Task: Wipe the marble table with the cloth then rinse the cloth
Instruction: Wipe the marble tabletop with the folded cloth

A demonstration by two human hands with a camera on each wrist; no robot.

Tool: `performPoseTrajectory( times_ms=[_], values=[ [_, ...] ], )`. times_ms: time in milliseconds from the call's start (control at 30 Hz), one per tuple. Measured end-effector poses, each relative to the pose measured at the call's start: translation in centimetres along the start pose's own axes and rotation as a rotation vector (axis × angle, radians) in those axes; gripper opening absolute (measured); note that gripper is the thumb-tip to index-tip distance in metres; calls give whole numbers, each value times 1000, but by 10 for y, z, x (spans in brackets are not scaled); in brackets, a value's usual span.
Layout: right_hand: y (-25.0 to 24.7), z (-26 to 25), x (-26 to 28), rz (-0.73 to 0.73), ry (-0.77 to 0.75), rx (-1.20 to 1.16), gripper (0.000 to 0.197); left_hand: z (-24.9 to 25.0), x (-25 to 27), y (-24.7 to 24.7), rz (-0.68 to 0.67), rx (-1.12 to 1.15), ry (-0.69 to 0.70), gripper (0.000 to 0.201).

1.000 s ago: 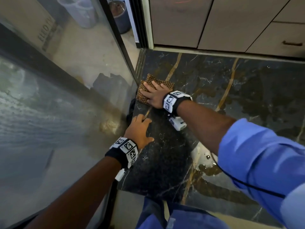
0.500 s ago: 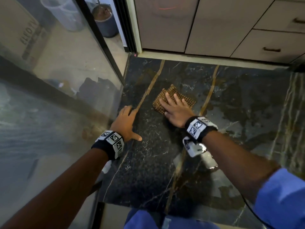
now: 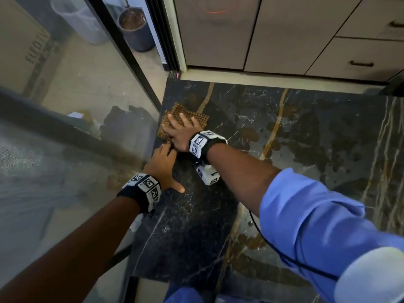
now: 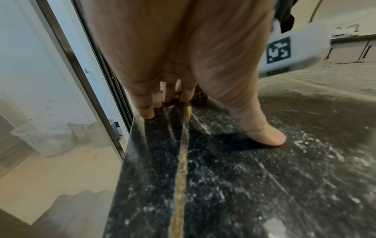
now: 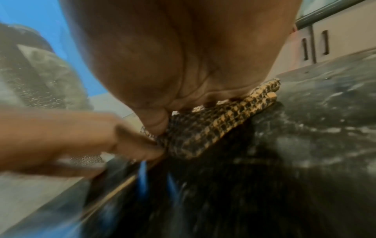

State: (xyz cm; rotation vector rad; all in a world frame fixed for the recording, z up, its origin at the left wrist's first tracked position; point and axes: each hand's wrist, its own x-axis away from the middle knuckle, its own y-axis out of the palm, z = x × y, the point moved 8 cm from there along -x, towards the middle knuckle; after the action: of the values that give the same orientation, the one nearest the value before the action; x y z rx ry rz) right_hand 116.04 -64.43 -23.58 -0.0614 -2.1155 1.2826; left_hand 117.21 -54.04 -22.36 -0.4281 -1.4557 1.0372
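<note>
A brown checked cloth lies folded on the dark, gold-veined marble table, at its left edge by the glass. My right hand presses flat on the cloth with straight, spread fingers. In the right wrist view the palm covers the cloth. Just nearer, my left hand rests flat on the table edge with its thumb out to the right. Its fingertips touch the cloth's near corner. The left wrist view shows straight fingers on the marble and a sliver of cloth behind them.
A glass panel with a dark frame runs along the table's left edge; buckets and a pot stand behind it. Beige cabinets with handles line the back edge. A black cable hangs under my right arm.
My right hand has slid the cloth left, from mid-table back to the glass-side edge. The left hand has stayed by the edge, and its fingertips now meet the cloth.
</note>
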Motion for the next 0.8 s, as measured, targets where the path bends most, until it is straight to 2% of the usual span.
performPoseTrajectory(
  times_ms=[67,133,200,300,400,600,733,800],
  values=[
    [8,-4,7,12,-39,25,57,1,1,-5,15,-46,-2,136],
    [5,18,19,55,-40,19,56,2,-1,-9,13,-83,12,136],
    [-3,57,31,105,37,-14,57,4,-2,-11,11,-130,33,136],
    [-17,105,36,158,235,-100,59,5,-4,-15,12,-173,66,132],
    [-27,97,15,154,326,-186,60,4,-3,-17,5,-191,96,129],
    [-16,9,-20,46,99,-27,62,3,-4,-22,-12,-243,142,109],
    [-9,26,3,34,6,34,58,-1,-5,-24,-20,-241,166,103],
    [-12,60,17,47,54,28,57,-1,-5,-25,-18,-245,167,104]
  ],
)
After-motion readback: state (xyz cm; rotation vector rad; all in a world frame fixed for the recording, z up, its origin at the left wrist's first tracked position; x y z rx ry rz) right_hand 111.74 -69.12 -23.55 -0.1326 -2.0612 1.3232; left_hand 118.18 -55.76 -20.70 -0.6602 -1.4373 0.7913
